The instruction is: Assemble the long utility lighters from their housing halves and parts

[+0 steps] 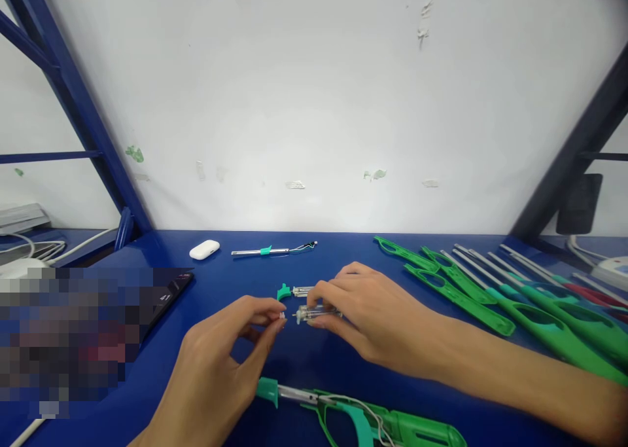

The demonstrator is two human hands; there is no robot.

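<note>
My right hand [366, 316] pinches a small clear cylinder [314, 314] with a metal tip, held just above the blue table [304, 362]. A few centimetres to its left, my left hand [230, 342] holds a tiny white part [281, 315] between thumb and forefinger, close to the cylinder's tip. Just behind the hands lies a small teal trigger piece [283, 292] beside a short metal part [301, 291]. In front of my hands lies an open green lighter shell [392, 424] with a metal tube, teal collar and a thin white wire.
Several green lighter shells with metal tubes [490, 290] are spread at the right. A metal tube with teal collar and wires [272, 250] and a white earbud case [205, 249] lie near the wall. A black phone [169, 293] rests at the left; blue frame struts flank both sides.
</note>
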